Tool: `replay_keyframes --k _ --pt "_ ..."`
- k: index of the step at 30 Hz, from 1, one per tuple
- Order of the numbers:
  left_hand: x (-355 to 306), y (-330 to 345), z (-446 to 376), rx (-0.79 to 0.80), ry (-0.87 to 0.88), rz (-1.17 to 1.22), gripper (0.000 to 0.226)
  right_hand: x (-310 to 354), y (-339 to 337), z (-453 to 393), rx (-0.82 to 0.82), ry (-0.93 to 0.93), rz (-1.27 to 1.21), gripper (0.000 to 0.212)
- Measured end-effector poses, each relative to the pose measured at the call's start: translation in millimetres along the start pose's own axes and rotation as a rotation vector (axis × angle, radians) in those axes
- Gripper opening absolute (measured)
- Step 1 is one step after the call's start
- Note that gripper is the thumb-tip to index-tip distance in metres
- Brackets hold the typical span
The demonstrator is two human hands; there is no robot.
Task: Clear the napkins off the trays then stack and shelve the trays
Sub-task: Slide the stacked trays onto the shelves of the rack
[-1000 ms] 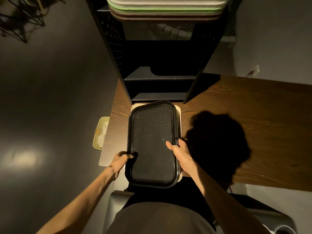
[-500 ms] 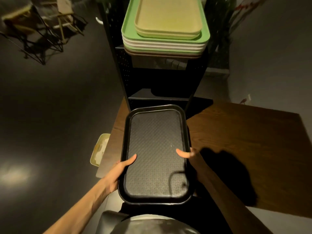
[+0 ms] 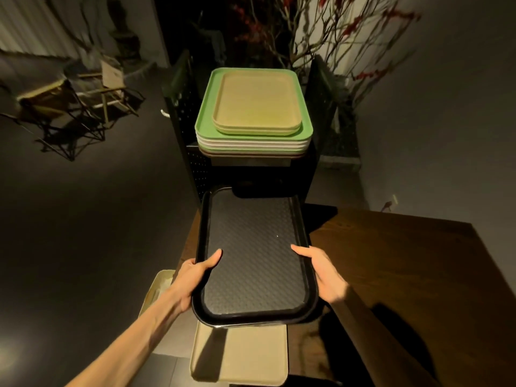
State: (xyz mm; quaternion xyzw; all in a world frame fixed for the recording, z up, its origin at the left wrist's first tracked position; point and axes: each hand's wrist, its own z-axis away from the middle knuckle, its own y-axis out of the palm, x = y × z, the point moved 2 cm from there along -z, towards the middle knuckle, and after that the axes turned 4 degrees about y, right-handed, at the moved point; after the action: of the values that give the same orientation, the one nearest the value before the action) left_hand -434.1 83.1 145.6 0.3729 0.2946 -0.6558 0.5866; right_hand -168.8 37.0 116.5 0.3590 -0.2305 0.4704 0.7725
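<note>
Shelving step: left hand (image 3: 195,275) and right hand (image 3: 325,275) grip the black tray (image 3: 254,255) by its long rims, held above the table (image 3: 405,275), facing the shelf's tray stack (image 3: 252,118). Next, lift it level onto that stack.

Held tray (image 3: 252,255) sits between left hand (image 3: 195,277) & right hand (image 3: 324,275), above another tray (image 3: 245,356) on the table (image 3: 405,275). Shelf unit (image 3: 192,163) stands behind w/ tray stack (image 3: 252,141) on top; bin (image 3: 156,291), prob. on the floor, lies left of table.
</note>
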Motion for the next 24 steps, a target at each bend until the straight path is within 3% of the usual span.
replay_keyframes --k 9,14,18,20,24 --pt "-20.7 1.9 -29.6 -0.018 -0.027 0.004 0.032 1.3 3.4 -27.3 -0.042 0.058 -0.043 0.036" --pt "-18.2 -3.0 -48.7 -0.005 -0.055 0.002 0.025 -10.4 1.2 -37.1 -0.122 0.110 -0.068 0.047" --pt "-14.1 -11.8 -68.2 0.015 -0.092 -0.021 0.035 -20.5 2.3 -19.9 -0.039 0.193 0.115 0.035" --pt "-12.8 -12.4 -74.5 0.006 -0.118 -0.024 0.045 -19.9 1.5 -11.2 -0.009 0.212 0.216 0.038" --pt "-15.7 -13.4 -81.2 0.015 -0.115 -0.014 0.052 -15.4 2.0 -15.4 -0.134 0.128 0.271 0.033"
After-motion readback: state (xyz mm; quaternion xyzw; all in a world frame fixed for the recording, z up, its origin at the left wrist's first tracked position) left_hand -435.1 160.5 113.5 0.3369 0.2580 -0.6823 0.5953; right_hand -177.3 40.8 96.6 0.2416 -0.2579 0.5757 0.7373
